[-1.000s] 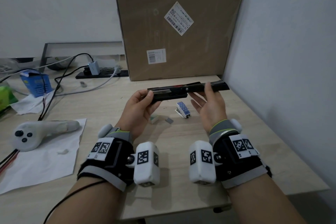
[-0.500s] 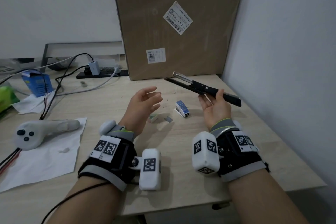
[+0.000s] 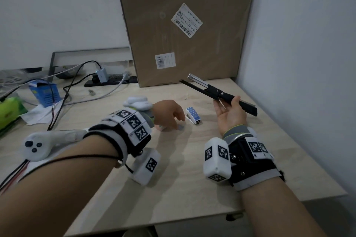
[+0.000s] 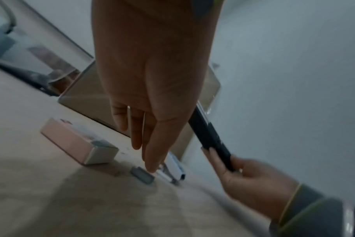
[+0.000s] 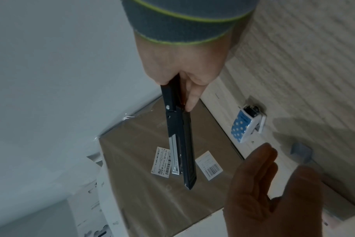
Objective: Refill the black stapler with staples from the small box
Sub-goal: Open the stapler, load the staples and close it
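Note:
The black stapler (image 3: pixel 221 94) is swung open, its metal magazine (image 3: pixel 196 79) pointing at the back of the desk. My right hand (image 3: pixel 227 102) grips its black rear end above the desk, palm up; the right wrist view shows the stapler (image 5: pixel 178 136) running away from that hand. My left hand (image 3: pixel 177 123) reaches palm down to the desk. Its straight fingers (image 4: pixel 150 160) point at a short grey staple strip (image 4: pixel 142 174); I cannot tell if they touch. The small pink box (image 4: pixel 79 147) lies just left of the strip, mostly hidden in the head view.
A small blue dotted stapler (image 3: pixel 193 115) stands between my hands. A big cardboard box (image 3: pixel 183 25) leans at the back, and a wall (image 3: pixel 298 63) closes the right side. At the left are a white controller (image 3: pixel 38 142) on paper, cables, a power strip (image 3: pixel 111 81) and a blue carton (image 3: pixel 45 92).
My left hand let go of the stapler, turned palm down and dropped to the staple strip on the desk. My right hand kept the stapler and tilted it, magazine end toward the back.

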Available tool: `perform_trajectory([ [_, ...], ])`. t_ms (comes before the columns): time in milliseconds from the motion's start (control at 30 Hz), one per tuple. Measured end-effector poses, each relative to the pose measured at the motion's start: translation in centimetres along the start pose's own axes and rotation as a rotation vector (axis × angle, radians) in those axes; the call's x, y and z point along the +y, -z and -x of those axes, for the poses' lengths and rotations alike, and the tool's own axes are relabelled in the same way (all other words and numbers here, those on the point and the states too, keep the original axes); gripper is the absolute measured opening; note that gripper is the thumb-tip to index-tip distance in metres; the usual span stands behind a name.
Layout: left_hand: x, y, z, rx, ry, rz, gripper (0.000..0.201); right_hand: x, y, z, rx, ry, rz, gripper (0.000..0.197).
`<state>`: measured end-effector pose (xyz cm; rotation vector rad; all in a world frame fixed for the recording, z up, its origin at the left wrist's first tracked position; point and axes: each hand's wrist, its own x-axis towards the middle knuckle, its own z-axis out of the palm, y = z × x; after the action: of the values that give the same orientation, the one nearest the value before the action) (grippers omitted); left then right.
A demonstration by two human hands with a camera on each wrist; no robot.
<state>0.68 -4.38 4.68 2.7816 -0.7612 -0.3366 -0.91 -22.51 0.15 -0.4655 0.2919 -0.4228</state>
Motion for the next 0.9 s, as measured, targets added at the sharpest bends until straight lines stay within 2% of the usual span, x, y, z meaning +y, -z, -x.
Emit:
perform_trajectory([
  [167,1.3,0.0,-0.7,-0.091,-0.022,-0.187,0.037,0.1,-0.1,0.1,0.017,-0.002,-0.001,0.045],
  [333,1.4,-0.7,-1.0,-0.048,-0.053,-0.188,0.022,0.0,-0.1,0.1,0.012,-0.003,0.005,0.044],
  [433,0.9,-0.9,-0.9,0.024,-0.045,-0.124,0.017,0.0,-0.1,0.0,-0.001,-0.006,0.02,0.042],
  [533,-0.1,-0.3,-0.2,0.14,-0.062,0.069,0.015,0.1,-0.1,-0.1,0.002,-0.003,0.04,0.043],
  [700,-1.3,0.5,2.3,0.365,-0.065,0.636,0.014,0.3,-0.1,0.1,-0.011,-0.007,0.099,0.044],
  [800,-1.5,0.5,3.2,0.547,-0.054,0.998,0.01,0.5,-0.2,0.2,-0.066,-0.009,0.145,0.045],
  [900,-1.7,0.3,3.3,0.689,-0.043,1.277,0.017,1.0,-0.3,0.5,-0.143,-0.026,0.195,0.045],
])
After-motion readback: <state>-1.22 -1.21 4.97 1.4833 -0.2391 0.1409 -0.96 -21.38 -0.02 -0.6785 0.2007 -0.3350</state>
